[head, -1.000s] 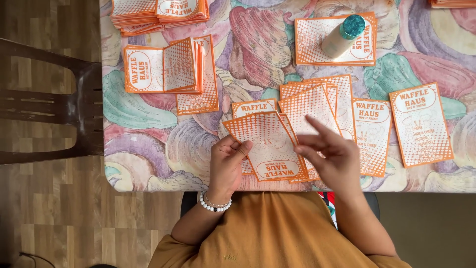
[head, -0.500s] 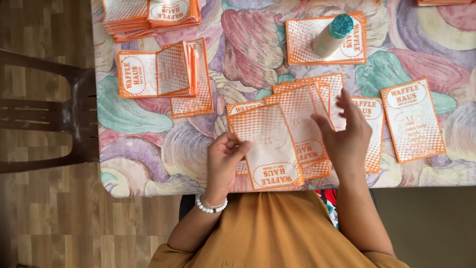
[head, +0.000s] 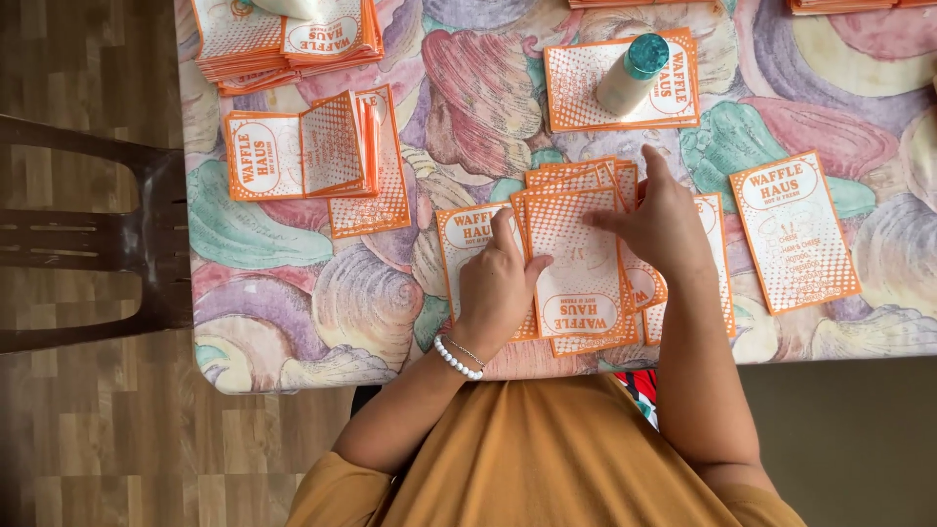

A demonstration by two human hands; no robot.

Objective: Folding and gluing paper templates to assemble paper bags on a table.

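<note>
- Two hands work a fanned pile of orange-and-white printed paper sleeves (head: 571, 263) lying near the middle of the bench's near edge.
- Left hand (head: 496, 288), with a white bead bracelet (head: 457, 358) at the wrist, lies flat on the pile's left side, fingers spread, thumb pressing on the top sleeve; it pins rather than grips.
- Right hand (head: 666, 226) rests on the pile's right side, fingers loosely spread and reaching leftward across the top sleeve, closed on nothing that I can see.
- These sleeves look thin, light and limp, likely to slide over one another; a pinch at a free corner or edge, with the other hand holding the rest down, seems the surest hold.
- One single sleeve (head: 795, 230) lies flat toward the bench's right edge, apart from the pile.
- Beyond the pile, a small bottle with a teal cap (head: 632, 74) stands on another sleeve (head: 675, 90).
- More stacks sit at the far left corner (head: 288, 41) and just nearer along the left edge (head: 312, 156).
- Off the bench's left edge stands a dark chair (head: 98, 239).
</note>
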